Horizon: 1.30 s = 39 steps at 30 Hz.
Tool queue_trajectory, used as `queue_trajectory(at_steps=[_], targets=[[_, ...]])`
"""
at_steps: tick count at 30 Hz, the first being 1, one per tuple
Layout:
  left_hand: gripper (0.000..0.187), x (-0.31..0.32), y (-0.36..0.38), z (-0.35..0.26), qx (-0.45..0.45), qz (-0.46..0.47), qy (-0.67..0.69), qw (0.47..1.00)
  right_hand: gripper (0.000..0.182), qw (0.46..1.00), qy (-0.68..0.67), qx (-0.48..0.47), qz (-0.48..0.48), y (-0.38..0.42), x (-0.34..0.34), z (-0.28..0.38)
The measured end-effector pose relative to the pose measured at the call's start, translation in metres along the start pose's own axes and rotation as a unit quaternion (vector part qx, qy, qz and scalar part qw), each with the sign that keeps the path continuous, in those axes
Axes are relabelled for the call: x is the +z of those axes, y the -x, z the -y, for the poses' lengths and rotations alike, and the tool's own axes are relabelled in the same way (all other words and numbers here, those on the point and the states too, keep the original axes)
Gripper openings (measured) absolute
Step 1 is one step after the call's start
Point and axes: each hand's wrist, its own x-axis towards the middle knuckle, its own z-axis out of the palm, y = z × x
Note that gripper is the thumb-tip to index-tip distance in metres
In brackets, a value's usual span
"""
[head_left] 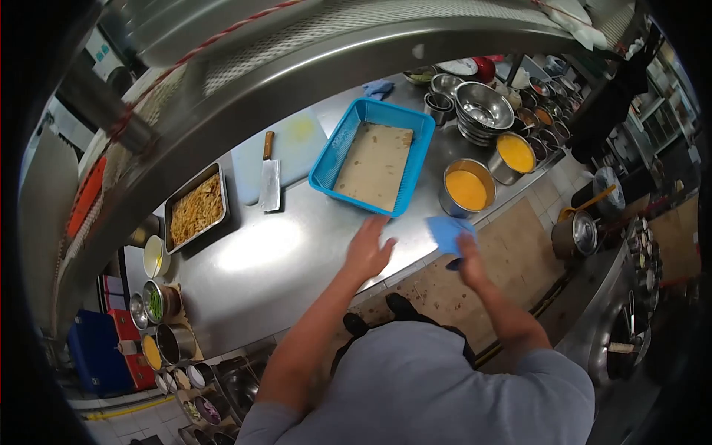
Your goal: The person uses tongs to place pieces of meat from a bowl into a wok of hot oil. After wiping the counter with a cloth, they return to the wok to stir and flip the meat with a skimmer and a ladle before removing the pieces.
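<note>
My left hand (368,249) is at the near edge of a blue plastic basket (337,144), its fingers apart and fingertips by the rim. A stained tan sheet (374,165) lies flat in the basket. My right hand (469,259), slightly blurred, is closed on a blue cloth (447,233) over the front edge of the steel counter (297,248). Just beyond the cloth stands a metal pot of orange liquid (466,190).
A cleaver (270,185) rests across a white cutting board (245,162). Left of it is a tray of shredded brown food (197,210). Stacked steel bowls (483,106) and another orange-filled pot (515,153) stand right. A steel shelf (356,55) spans overhead.
</note>
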Motion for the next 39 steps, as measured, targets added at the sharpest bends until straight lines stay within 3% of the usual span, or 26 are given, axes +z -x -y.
queue_trajectory(at_steps=[2,4,6,8,9,11,15,17,18,19,20,22,24,25,26,28,30,32,33,34,35,36,37,38,39], targets=[[0.06,0.04,-0.031,-0.011,-0.017,0.019,-0.019,0.999,0.055,0.97,-0.049,0.238,0.003,0.043,-0.037,-0.043],[0.058,0.062,-0.043,-0.019,-0.167,0.045,-0.068,0.983,0.04,0.837,-0.248,0.479,-0.091,0.068,-0.073,-0.046],[0.053,0.068,-0.03,-0.016,-0.183,0.0,-0.115,0.976,0.028,0.661,-0.384,0.62,-0.176,0.1,-0.082,-0.077],[0.043,0.064,0.001,-0.004,-0.212,-0.062,-0.177,0.959,0.02,0.629,-0.4,0.657,-0.107,0.125,-0.078,-0.11],[0.039,0.054,0.025,0.005,-0.23,-0.08,-0.193,0.951,0.02,0.636,-0.398,0.655,-0.091,0.114,-0.083,-0.105],[0.03,0.012,0.076,0.007,-0.26,-0.107,-0.211,0.936,0.021,0.574,-0.491,0.655,-0.005,0.08,-0.091,-0.066],[0.024,-0.065,0.202,0.041,-0.3,-0.141,-0.278,0.901,0.023,0.565,-0.576,0.564,0.176,-0.007,-0.068,-0.016],[0.026,-0.105,0.253,0.056,-0.327,-0.121,-0.302,0.887,0.026,0.689,-0.522,0.407,0.297,-0.057,-0.053,0.013],[0.028,-0.12,0.268,0.052,-0.342,-0.128,-0.315,0.876,0.026,0.689,-0.516,0.392,0.323,-0.083,-0.055,0.033],[0.03,-0.137,0.278,0.049,-0.356,-0.134,-0.326,0.865,0.028,0.785,-0.437,0.293,0.327,-0.112,-0.061,0.058],[0.041,-0.151,0.285,0.049,-0.377,-0.139,-0.327,0.855,0.03,0.862,-0.353,0.182,0.315,-0.139,-0.062,0.08],[0.051,-0.159,0.298,0.043,-0.411,-0.156,-0.324,0.838,0.041,0.963,-0.195,0.057,0.179,-0.185,-0.051,0.111],[0.072,-0.151,0.294,0.04,-0.391,-0.36,-0.425,0.733,0.044,0.957,-0.216,0.027,0.193,-0.205,-0.027,0.139],[0.086,-0.144,0.303,0.05,-0.413,-0.395,-0.423,0.703,0.048,0.952,-0.234,0.014,0.198,-0.213,-0.011,0.155],[0.086,-0.135,0.307,0.065,-0.42,-0.404,-0.424,0.693,0.052,0.946,-0.252,0.003,0.205,-0.216,0.006,0.171],[0.085,-0.115,0.303,0.088,-0.523,-0.588,-0.096,0.61,0.06,0.932,-0.285,-0.014,0.223,-0.212,0.033,0.203],[0.079,-0.105,0.311,0.105,-0.469,-0.591,0.245,0.609,0.06,0.854,-0.333,0.085,0.392,-0.181,0.054,0.261],[0.072,-0.119,0.29,0.063,-0.38,-0.563,0.334,0.653,0.056,0.733,-0.439,0.199,0.481,-0.155,0.075,0.311],[0.067,-0.124,0.292,0.056,-0.39,-0.553,0.285,0.679,0.047,0.692,-0.461,0.247,0.498,-0.148,0.089,0.328],[0.062,-0.131,0.3,0.054,-0.399,-0.54,0.234,0.703,0.047,0.689,-0.456,0.232,0.514,-0.141,0.106,0.338],[0.062,-0.135,0.315,0.051,-0.397,-0.558,0.228,0.692,0.045,0.663,-0.53,0.267,0.455,-0.131,0.123,0.34],[0.056,-0.139,0.332,0.047,-0.403,-0.51,0.187,0.737,0.043,0.628,-0.601,0.3,0.393,-0.12,0.133,0.349],[0.051,-0.146,0.351,0.044,-0.408,-0.462,0.143,0.775,0.043,0.632,-0.58,0.36,0.368,-0.104,0.132,0.365],[0.051,-0.153,0.37,0.03,-0.41,-0.485,0.134,0.761,0.043,0.634,-0.553,0.417,0.345,-0.085,0.124,0.38],[0.046,-0.161,0.389,0.003,-0.397,-0.497,0.171,0.752,0.043,0.622,-0.526,0.415,0.405,-0.063,0.116,0.393]])
